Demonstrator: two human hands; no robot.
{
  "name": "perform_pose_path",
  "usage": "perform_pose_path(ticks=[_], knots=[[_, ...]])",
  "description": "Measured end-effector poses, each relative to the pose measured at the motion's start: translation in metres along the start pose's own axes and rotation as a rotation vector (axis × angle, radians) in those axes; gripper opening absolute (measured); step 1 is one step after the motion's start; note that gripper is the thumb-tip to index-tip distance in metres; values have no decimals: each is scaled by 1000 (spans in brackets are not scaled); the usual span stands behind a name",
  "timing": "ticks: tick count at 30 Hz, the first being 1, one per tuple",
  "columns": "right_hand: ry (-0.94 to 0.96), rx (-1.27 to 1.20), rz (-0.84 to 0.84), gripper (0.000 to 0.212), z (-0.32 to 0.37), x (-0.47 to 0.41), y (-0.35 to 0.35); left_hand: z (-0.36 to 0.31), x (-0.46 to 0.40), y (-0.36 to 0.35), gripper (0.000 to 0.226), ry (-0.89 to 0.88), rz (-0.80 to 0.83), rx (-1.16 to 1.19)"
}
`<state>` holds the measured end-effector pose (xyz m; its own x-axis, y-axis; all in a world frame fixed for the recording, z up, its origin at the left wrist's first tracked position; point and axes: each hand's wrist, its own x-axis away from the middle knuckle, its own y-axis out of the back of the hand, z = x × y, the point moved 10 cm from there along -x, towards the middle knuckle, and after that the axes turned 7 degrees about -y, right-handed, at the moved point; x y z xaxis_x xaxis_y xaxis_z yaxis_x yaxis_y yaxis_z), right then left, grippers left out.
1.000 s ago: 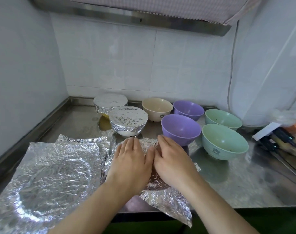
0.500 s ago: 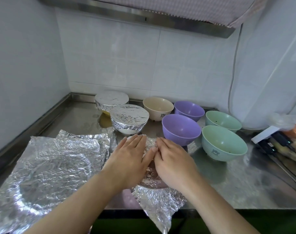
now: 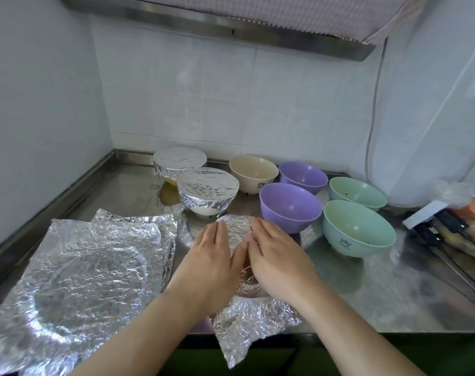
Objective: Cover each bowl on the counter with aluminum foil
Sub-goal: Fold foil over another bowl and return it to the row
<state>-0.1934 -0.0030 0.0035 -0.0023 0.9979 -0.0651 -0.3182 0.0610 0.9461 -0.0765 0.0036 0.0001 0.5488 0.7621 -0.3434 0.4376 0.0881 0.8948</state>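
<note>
Both hands lie palm-down, side by side, on a crinkled sheet of aluminum foil point(image 3: 254, 318) draped over a bowl at the front edge of the stainless steel counter point(image 3: 380, 289); the bowl itself is almost wholly hidden. The left hand point(image 3: 212, 261) has its fingers straight and flat, pressing the foil, and the right hand point(image 3: 277, 256) does likewise, the thumbs nearly touching. A loose corner of the sheet hangs over the counter's front edge. To the left lies a stack of flat foil sheets point(image 3: 76, 272). Behind the hands stand two foil-covered bowls point(image 3: 207, 189), one behind the other. To their right sit five uncovered bowls: a cream bowl point(image 3: 254, 173), two purple bowls point(image 3: 290, 206) and two pale green bowls point(image 3: 358, 229).
</note>
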Motion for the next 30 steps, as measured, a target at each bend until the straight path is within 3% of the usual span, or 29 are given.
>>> perform_pose_path(ticks=[2,5,10,15,19,24,26,30], knots=[[-8,-19,-24,57,0,-2,14,4,-1,4,41,-3,4,6],[54,-20,59,56,9,-7,13,17,1,13,67,112,-25,136],[59,-61,40,52,8,-13,4,-11,11,24,71,176,-14,-73],[41,82,-29,84,7,-9,-3,-42,17,1,103,240,95,-161],[-36,37,-53,79,-2,-13,8,-22,17,-1,82,259,2,-159],[66,-71,83,56,14,-25,6,-20,15,2,79,53,41,-167],[23,-96,134,56,10,-24,-1,-16,12,10,76,-3,22,-130],[-28,-17,76,67,7,-8,-2,0,13,23,74,21,-13,-71]])
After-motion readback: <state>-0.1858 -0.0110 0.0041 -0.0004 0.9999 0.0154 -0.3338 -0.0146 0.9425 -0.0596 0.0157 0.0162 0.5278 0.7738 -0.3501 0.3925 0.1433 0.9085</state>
